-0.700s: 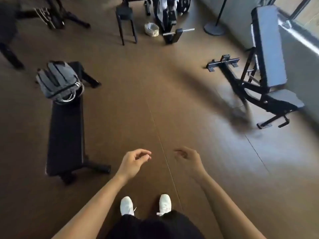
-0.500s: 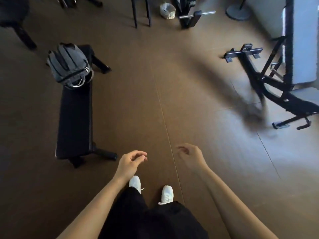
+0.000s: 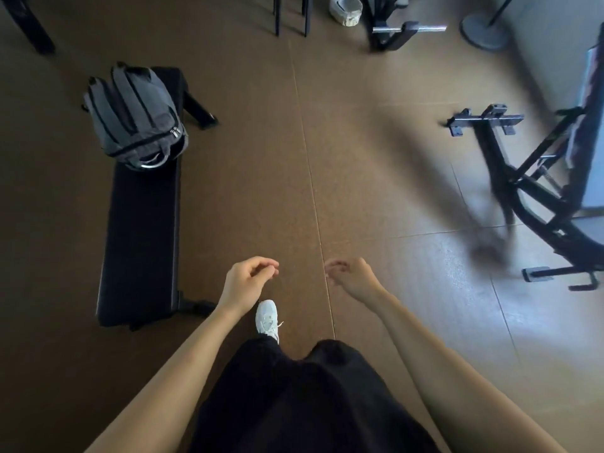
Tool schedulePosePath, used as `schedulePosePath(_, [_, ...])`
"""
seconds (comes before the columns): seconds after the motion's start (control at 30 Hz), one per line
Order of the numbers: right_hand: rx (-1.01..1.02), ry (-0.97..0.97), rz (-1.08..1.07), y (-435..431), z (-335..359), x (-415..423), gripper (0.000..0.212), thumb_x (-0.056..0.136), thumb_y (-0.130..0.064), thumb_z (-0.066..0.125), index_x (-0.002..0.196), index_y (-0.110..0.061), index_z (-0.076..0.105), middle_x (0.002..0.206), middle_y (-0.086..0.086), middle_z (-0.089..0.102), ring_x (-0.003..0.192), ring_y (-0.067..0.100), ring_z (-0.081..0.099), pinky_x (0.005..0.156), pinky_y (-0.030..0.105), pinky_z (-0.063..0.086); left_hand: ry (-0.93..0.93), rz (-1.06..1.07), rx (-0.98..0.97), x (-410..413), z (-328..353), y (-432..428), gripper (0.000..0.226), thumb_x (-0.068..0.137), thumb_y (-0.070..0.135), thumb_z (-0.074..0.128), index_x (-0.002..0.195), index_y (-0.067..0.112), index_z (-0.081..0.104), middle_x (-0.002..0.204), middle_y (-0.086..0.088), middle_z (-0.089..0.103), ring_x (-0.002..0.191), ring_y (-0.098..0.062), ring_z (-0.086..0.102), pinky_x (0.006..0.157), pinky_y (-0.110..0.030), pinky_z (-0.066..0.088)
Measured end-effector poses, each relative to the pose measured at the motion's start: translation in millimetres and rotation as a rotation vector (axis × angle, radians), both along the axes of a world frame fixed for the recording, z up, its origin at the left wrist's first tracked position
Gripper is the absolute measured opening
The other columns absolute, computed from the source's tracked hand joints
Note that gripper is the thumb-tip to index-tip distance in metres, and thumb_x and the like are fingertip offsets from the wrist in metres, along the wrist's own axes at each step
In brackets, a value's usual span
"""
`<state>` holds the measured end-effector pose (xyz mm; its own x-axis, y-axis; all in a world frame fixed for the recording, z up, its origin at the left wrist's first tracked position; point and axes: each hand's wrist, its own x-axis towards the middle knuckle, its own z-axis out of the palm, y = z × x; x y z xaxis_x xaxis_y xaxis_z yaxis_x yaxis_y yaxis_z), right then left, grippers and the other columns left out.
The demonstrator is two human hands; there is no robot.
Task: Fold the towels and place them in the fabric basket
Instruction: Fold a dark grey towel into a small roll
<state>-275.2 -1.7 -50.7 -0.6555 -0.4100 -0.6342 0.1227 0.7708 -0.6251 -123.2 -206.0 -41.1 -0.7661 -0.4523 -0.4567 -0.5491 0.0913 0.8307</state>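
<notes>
Brown floor point(image 3: 248, 178), panel seams visible, one seam running lengthwise to the right of the flat bench point(image 3: 140, 243).
Flat bench: black pad, long axis pointing away from the person, legs splayed at both ends.
Black trousers point(image 3: 294, 403): nearer than the flat bench and to its right, filling the bottom centre.
Adjustable bench point(image 3: 536, 191): black frame, well apart from the flat bench on its right, partly blurred, cut by the picture edge.
Grey backpack point(image 3: 134, 116): lying on the far end of the flat bench, zips closed, a metal ring at its near edge.
Left hand point(image 3: 246, 279): just right of the flat bench's near end, in the air, fingers loosely curled with thumb close to the fingertips, holding nothing.
Right hand point(image 3: 354, 277): further right of the bench, level with the left and apart from it, fingers loosely curled, holding nothing.
Fabric basket point(image 3: 346, 11): pale, soft-sided, on the floor beyond the flat bench's far end and to its right; top cut off, contents cannot be told.
White shoe point(image 3: 267, 317): on the floor right of the bench's near end, below the left hand.
</notes>
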Motion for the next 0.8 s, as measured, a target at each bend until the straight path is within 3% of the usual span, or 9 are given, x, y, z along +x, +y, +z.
schedulePosePath(0.07, [-0.002,0.001,-0.003,-25,5,-23,0.022,0.099,-0.023,0.058,0.113,-0.017,0.073,0.107,0.0,0.074,0.088,0.014,0.07,0.086,0.032,0.058,-0.012,-0.032,0.002,-26,-1,-31,0.017,0.098,0.015,0.062,0.099,0.024,0.076,0.092,0.007,0.078,0.09,-0.004,0.071,0.09,-0.027,0.055])
schedulePosePath(0.17, [-0.015,0.004,-0.071,-53,17,-59,0.026,0.098,-0.016,0.056,0.12,-0.015,0.07,0.108,0.003,0.073,0.087,0.016,0.069,0.077,0.022,0.053,-0.03,-0.057,-0.005,-73,1,-69,0.016,0.098,0.016,0.062,0.1,0.023,0.077,0.091,0.007,0.078,0.093,-0.009,0.071,0.092,-0.033,0.055])
schedulePosePath(0.4, [-0.016,0.003,-0.207,-104,6,-168,0.021,0.095,-0.008,0.054,0.101,-0.018,0.072,0.088,0.007,0.073,0.086,0.025,0.069,0.086,0.043,0.057,0.001,-0.141,0.095,-224,6,-136,0.021,0.094,0.031,0.06,0.095,0.021,0.078,0.088,0.004,0.078,0.088,-0.019,0.073,0.093,-0.038,0.055])
schedulePosePath(0.5, [-0.038,-0.015,-0.231,-131,-2,-229,0.023,0.097,-0.007,0.05,0.101,-0.017,0.07,0.088,0.005,0.071,0.088,0.031,0.069,0.086,0.044,0.057,-0.008,-0.128,0.092,-292,9,-162,0.028,0.088,0.038,0.059,0.094,0.019,0.079,0.088,0.002,0.078,0.089,-0.022,0.073,0.091,-0.036,0.055])
schedulePosePath(0.6, [-0.054,-0.033,-0.226,-158,-3,-296,0.023,0.099,-0.007,0.05,0.106,-0.016,0.071,0.09,0.007,0.072,0.08,0.027,0.066,0.079,0.042,0.057,-0.043,-0.11,0.071,-351,7,-187,0.02,0.094,0.03,0.062,0.093,0.019,0.079,0.088,0.001,0.079,0.09,-0.022,0.073,0.091,-0.034,0.055])
schedulePosePath(0.7, [-0.067,-0.044,-0.184,-187,-3,-371,0.022,0.097,-0.009,0.056,0.112,-0.011,0.072,0.095,0.012,0.074,0.079,0.02,0.066,0.083,0.041,0.058,-0.066,-0.093,0.072,-406,10,-213,0.02,0.101,0.021,0.059,0.097,0.016,0.078,0.091,-0.002,0.078,0.092,-0.023,0.072,0.084,-0.02,0.052])
schedulePosePath(0.8, [-0.082,-0.015,-0.147,-219,6,-443,0.018,0.096,-0.009,0.059,0.107,-0.012,0.072,0.092,0.005,0.074,0.078,0.017,0.068,0.078,0.035,0.056,-0.077,-0.063,0.104,-456,18,-241,0.025,0.104,0.02,0.053,0.104,0.013,0.077,0.098,-0.004,0.078,0.095,-0.02,0.072,0.079,-0.016,0.053])
